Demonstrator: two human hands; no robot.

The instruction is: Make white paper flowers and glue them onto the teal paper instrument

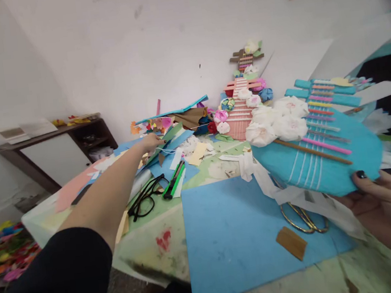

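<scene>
My right hand [389, 201] grips the lower edge of a blue paper craft lute [356, 138], thumb in front. The lute is tilted, with white crepe-paper flowers [279, 119], white strings and coloured sticks across its front. My left hand [151, 143] stretches far across the table, its fingers closed at the edge of a green sheet of paper [173, 136] that stands tilted over other paper. White string hangs beside these fingers. Below the lute, gold-handled scissors [306, 221] lie partly under a white paper strip [266, 180] on a blue sheet [225, 247].
Black glasses [145, 202] and a green utility knife [174, 180] lie mid-table. A pink flowered craft lute [240, 117] leans on the wall. A brown scrap [292, 243] rests on the blue sheet. A low cabinet [56, 156] stands at left, colourful paper flowers [7, 257] below.
</scene>
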